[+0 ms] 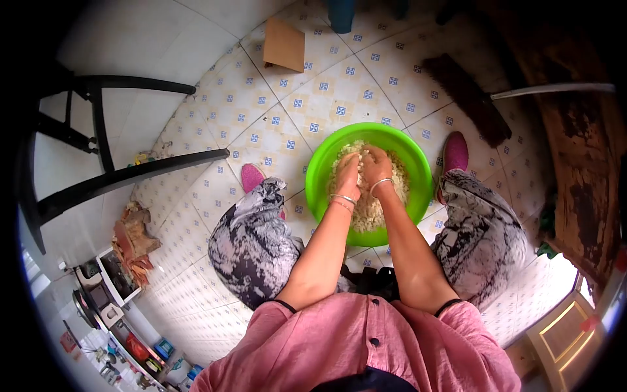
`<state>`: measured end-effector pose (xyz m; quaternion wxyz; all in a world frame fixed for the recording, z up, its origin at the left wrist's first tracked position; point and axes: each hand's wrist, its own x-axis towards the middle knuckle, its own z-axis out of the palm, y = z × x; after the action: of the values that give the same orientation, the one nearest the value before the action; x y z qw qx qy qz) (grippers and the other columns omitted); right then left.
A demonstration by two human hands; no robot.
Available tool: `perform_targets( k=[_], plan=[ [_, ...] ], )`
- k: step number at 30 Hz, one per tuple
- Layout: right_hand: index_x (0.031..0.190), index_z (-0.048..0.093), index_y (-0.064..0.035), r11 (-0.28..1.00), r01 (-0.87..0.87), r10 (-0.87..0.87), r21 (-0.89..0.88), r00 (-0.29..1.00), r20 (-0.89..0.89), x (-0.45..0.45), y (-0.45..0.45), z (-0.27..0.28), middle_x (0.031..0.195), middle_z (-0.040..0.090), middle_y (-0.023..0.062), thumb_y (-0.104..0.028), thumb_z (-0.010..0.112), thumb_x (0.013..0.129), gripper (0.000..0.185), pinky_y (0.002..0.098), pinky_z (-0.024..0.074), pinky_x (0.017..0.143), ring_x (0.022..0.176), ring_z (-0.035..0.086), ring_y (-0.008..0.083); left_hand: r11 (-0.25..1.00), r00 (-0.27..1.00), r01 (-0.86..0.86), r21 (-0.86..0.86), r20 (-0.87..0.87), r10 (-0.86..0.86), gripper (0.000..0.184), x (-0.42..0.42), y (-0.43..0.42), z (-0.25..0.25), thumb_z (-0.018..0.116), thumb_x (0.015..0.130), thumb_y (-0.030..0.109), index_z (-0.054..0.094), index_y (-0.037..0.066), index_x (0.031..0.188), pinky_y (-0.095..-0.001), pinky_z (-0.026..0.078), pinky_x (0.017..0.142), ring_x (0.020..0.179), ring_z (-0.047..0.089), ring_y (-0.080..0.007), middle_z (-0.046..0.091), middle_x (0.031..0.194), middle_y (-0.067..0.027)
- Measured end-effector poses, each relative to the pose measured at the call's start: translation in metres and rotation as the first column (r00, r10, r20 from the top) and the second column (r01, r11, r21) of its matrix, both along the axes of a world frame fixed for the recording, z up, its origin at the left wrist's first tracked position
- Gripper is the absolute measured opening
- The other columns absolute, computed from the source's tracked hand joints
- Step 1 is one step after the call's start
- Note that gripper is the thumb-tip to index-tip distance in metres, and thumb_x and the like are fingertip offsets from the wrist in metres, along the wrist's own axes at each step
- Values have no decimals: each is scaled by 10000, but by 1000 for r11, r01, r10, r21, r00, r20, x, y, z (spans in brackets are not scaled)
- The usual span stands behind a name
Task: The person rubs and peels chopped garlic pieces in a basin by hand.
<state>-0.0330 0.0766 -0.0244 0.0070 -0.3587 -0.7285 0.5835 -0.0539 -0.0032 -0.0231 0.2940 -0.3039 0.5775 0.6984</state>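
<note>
A bright green plastic basin stands on the tiled floor between my feet. A heap of small, pale, crumbly pieces lies in it. Both of my hands are inside the basin, close together at the far side of the heap. My left hand is cupped with its fingers curled into the pieces. Beside it my right hand has its fingers bent round some of the same pieces. Pale bits show between the two hands. The undersides of the fingers are partly hidden.
Black metal furniture legs reach in from the left. A dark broom lies at the upper right by worn wooden furniture. A cardboard piece stands ahead near the wall. Kitchen shelves are at the lower left.
</note>
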Motion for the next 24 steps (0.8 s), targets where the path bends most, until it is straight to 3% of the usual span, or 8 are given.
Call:
perform_targets(
  k=[2, 3, 6, 8, 15, 18, 20, 24],
  plan=[
    [1012, 609, -29, 939, 110, -74, -325, 990, 119, 3, -2, 27, 954, 598, 158, -119, 535, 763, 274, 299, 443, 792, 855, 579, 236, 999, 999, -34, 5, -6, 34, 260, 9, 1, 10, 466, 844, 164, 558, 56, 1061, -304, 415, 799, 968, 484, -172, 530, 1076, -80],
    [1012, 609, -29, 939, 115, -84, -323, 991, 109, 7, -5, 33, 954, 598, 158, -119, 535, 763, 274, 299, 443, 792, 855, 579, 236, 1000, 1000, -24, 8, -16, 25, 260, 13, 0, 11, 466, 844, 164, 558, 56, 1061, -304, 415, 799, 968, 484, -172, 530, 1076, -80],
    [1014, 603, -12, 966, 92, -88, -240, 996, 27, 18, -13, 41, 945, 597, 188, -122, 513, 776, 277, 309, 441, 800, 867, 581, 267, 972, 993, -118, 202, 51, 109, 289, 17, -11, -6, 452, 853, 179, 531, 57, 1102, -305, 432, 792, 947, 500, -177, 526, 1070, -94],
    [1022, 591, 9, 980, -8, 42, 197, 985, -166, 28, -21, 21, 982, 587, 210, -154, 490, 794, 298, 323, 440, 805, 891, 574, 306, 934, 982, -174, 312, 122, 142, 307, 18, -18, -32, 439, 858, 192, 512, 59, 1125, -309, 454, 776, 901, 529, -193, 540, 1032, -101],
    [923, 624, -10, 994, 92, -81, 50, 979, -187, 52, -34, 67, 940, 598, 192, -239, 515, 797, 284, 375, 416, 820, 891, 549, 340, 928, 989, -82, 364, 147, 29, 193, 32, -25, -33, 458, 844, 219, 546, 68, 924, -311, 467, 698, 787, 542, -195, 551, 889, -84],
    [915, 622, 11, 984, 132, -107, 123, 976, -190, 60, -41, 59, 908, 606, 197, -266, 527, 800, 315, 340, 441, 774, 843, 575, 318, 955, 986, -88, 282, 158, 44, 187, 44, -24, 8, 443, 847, 240, 532, 80, 881, -315, 466, 674, 757, 535, -191, 545, 851, -69],
    [911, 627, 2, 986, 152, -133, 69, 965, -226, 59, -35, 53, 894, 607, 199, -243, 527, 792, 290, 332, 445, 764, 829, 580, 312, 972, 995, -15, 233, 102, -10, 242, 52, -20, 13, 425, 861, 293, 534, 88, 930, -318, 471, 694, 796, 548, -197, 562, 896, -76],
    [881, 640, -1, 977, 160, -149, 140, 985, -91, 55, -25, 36, 864, 613, 193, -147, 517, 754, 228, 356, 457, 761, 805, 585, 325, 953, 955, -77, 292, 296, -13, 334, 68, -4, 37, 374, 887, 374, 530, 100, 996, -324, 484, 712, 841, 562, -195, 577, 956, -57]
  ],
)
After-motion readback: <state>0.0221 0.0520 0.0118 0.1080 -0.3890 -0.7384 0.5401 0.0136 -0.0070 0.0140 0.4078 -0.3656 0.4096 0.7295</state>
